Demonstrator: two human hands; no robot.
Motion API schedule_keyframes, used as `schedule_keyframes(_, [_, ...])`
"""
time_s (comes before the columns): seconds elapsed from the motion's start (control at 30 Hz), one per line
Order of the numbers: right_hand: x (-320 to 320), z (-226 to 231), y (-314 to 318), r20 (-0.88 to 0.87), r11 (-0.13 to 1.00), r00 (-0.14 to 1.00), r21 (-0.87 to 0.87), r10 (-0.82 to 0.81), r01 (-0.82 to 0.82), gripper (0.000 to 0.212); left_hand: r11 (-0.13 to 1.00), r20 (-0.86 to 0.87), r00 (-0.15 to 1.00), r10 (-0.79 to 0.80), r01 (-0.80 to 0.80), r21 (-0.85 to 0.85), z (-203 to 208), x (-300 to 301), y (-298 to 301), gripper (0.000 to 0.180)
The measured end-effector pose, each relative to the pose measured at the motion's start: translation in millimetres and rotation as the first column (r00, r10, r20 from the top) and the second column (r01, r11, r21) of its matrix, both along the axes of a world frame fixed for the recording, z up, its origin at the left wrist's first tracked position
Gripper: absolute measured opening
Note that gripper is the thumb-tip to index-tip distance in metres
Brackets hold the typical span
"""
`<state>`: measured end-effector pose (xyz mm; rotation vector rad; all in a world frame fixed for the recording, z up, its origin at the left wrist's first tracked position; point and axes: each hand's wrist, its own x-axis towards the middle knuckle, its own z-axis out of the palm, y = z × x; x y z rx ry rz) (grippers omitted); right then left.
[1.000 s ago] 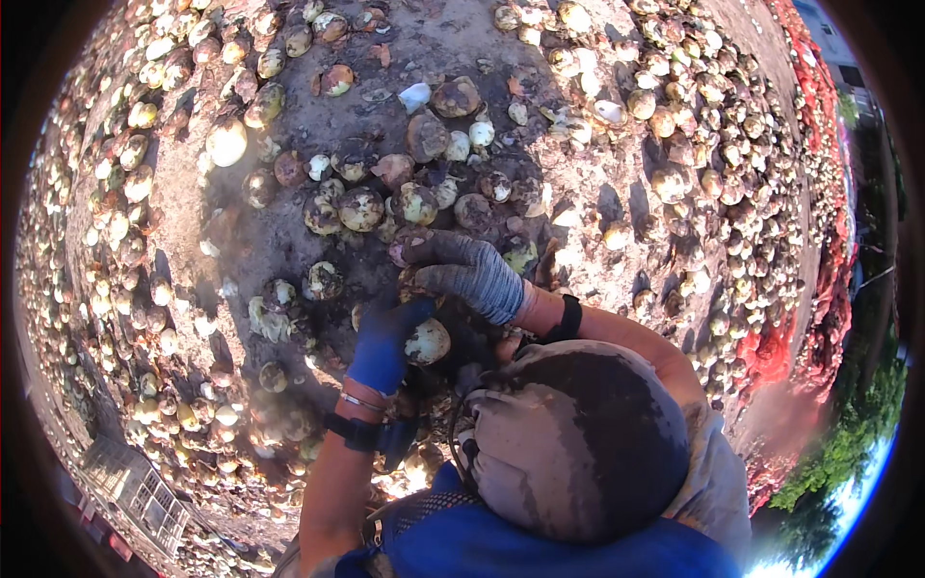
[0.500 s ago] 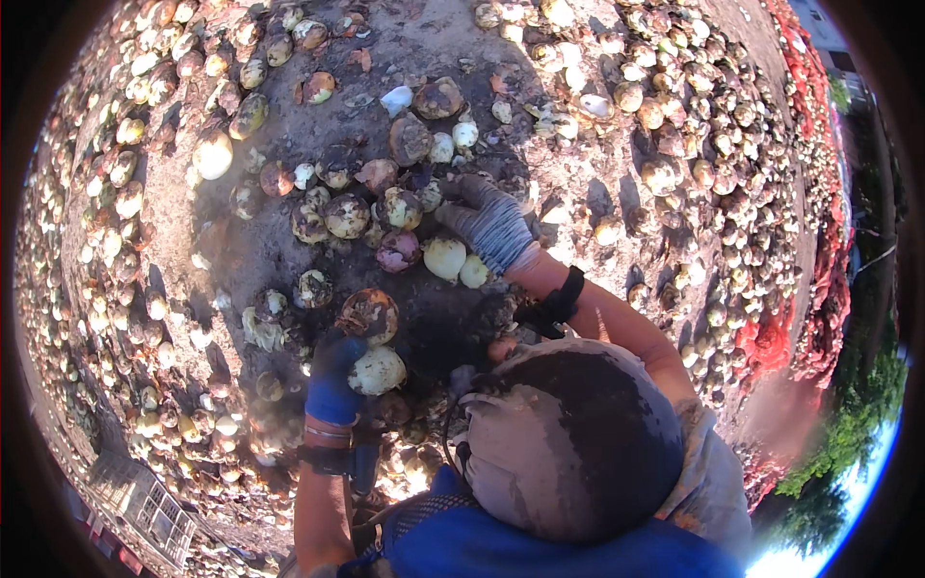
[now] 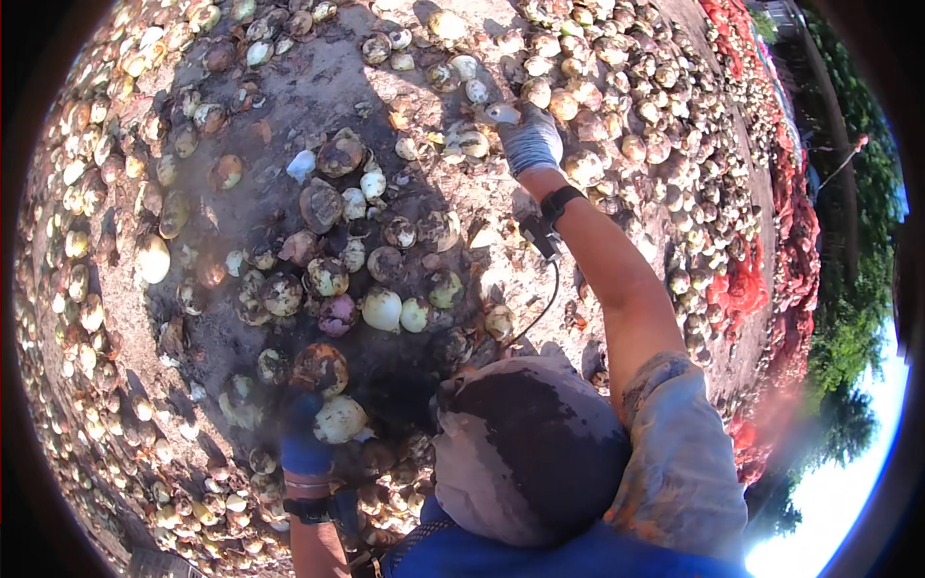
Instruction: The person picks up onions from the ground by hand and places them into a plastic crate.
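My left hand (image 3: 306, 429), in a dark blue glove, is at the lower left, with its fingers partly in shadow. It is closed against a large brown onion (image 3: 321, 369), and a pale onion (image 3: 339, 421) sits right beside it. My right hand (image 3: 533, 143), in a grey-white knitted glove, is stretched far forward at the upper middle. Its fingers point down among onions, beside a white onion (image 3: 504, 113); the fingertips are hard to make out. Between the hands lies a loose group of dirty onions, with a purple onion (image 3: 338, 315) and a peeled white onion (image 3: 382, 308) among them.
Many more onions cover the ground, densest on the right (image 3: 655, 144) and along the left. Red mesh (image 3: 740, 294) lies at the right edge, with green trees (image 3: 858, 279) beyond. A black cable (image 3: 547, 308) runs from my right wrist. A patterned cap (image 3: 535, 448) fills the lower middle.
My right hand has left the middle group and reached forward and right to other onions. Onions now show where it was. The view has shifted; my left hand stays beside the same two onions.
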<state>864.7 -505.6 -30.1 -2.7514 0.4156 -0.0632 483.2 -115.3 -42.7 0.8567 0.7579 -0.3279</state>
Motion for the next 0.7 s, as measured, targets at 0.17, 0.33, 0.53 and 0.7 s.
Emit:
schedule_keyframes(0.17, [49,15,-45,-0.11,0.95,0.981,-0.288,-0.16,0.122,0.072,0.881,0.096,0.948,-0.302,0.24,0.407,-34,-7,16,0.038])
schedule_keyframes(0.33, [61,-3,-80,-0.266,0.944,0.963,-0.328,-0.052,-0.04,0.064,0.948,-0.001,0.954,-0.301,0.299,0.108,3,31,-10,0.048])
schedule_keyframes(0.53, [-5,8,-41,-0.193,0.983,0.974,-0.161,-0.117,0.086,0.048,0.997,-0.087,0.995,-0.042,0.035,-0.074,22,42,-19,0.048])
schedule_keyframes(0.7, [14,2,-134,0.002,0.928,0.939,-0.153,-0.345,0.341,0.064,0.98,-0.094,0.978,-0.188,0.18,-0.084,14,42,-16,0.054])
